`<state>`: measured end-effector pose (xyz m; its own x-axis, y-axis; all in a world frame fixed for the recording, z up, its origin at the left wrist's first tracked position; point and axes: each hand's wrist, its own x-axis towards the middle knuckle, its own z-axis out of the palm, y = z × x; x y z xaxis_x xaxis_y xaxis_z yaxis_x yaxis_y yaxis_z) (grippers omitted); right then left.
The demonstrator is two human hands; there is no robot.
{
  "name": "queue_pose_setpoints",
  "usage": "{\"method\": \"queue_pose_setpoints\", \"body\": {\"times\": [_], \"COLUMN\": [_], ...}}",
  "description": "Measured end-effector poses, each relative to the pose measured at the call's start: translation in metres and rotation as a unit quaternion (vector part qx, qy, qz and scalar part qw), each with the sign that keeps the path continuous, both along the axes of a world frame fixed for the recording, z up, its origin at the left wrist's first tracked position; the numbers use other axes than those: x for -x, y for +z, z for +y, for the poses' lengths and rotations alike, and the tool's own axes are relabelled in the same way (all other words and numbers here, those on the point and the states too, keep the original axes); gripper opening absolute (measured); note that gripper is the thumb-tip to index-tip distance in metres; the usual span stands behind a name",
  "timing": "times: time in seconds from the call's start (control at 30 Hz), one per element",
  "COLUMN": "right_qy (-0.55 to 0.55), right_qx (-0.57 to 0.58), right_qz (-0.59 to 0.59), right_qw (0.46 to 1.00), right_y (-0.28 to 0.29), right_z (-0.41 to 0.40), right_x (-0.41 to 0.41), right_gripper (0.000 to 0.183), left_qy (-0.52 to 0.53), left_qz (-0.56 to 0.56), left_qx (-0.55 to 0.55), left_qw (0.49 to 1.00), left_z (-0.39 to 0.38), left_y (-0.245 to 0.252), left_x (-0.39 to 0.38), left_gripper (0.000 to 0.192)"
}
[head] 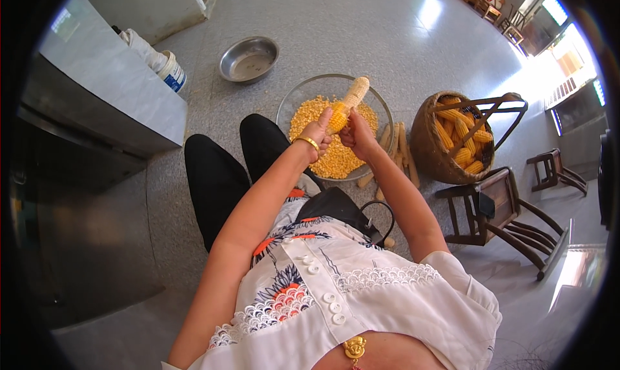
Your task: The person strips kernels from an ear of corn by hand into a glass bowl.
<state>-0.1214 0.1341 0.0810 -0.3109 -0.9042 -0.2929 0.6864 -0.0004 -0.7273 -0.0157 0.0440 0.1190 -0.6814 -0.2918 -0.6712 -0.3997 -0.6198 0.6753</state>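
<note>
A corn cob (337, 117) slants up and away in my left hand (317, 131), whose fingers wrap its lower end. Yellow kernels cover that lower part, while the far end is stripped bare and pale. My right hand (359, 133) has its fingers curled and its thumb against the cob's right side; what its fingertips grip is partly hidden. Both hands are above a wide round basin (305, 90). Loose corn kernels (335, 162) are spread across its bottom.
Bare cobs (400, 145) lie on the floor right of the basin. Beyond them, a woven basket (426, 152) with an upright handle holds unshelled ears (462, 128). A wooden chair (499, 200) stands near it. A metal bowl (249, 62) and a white bucket (172, 73) are farther off.
</note>
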Motion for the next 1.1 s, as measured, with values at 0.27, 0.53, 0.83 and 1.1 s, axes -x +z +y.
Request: {"method": "queue_pose_setpoints", "body": {"times": [0.27, 0.53, 0.83, 1.1], "right_qy": [-0.019, -0.076, -0.234, -0.298], "right_qx": [-0.022, -0.013, -0.037, -0.163], "right_qz": [0.113, 0.064, 0.226, 0.343], "right_qw": [0.993, 0.995, 0.945, 0.876], "right_y": [0.010, 0.010, 0.010, 0.004], "right_z": [-0.003, -0.014, -0.031, -0.035], "right_x": [-0.008, -0.020, -0.025, -0.025], "right_gripper": [0.026, 0.024, 0.031, 0.035], "left_qy": [0.016, 0.011, 0.014, 0.011], "left_qz": [-0.023, -0.015, -0.003, 0.031], "left_qx": [0.054, 0.061, 0.066, 0.049], "left_qw": [0.998, 0.998, 0.998, 0.998], "left_z": [0.002, -0.005, -0.005, -0.003], "left_y": [0.002, 0.002, -0.003, -0.007], "left_x": [0.001, 0.003, 0.009, 0.007], "left_gripper": [0.049, 0.049, 0.056, 0.051]}}
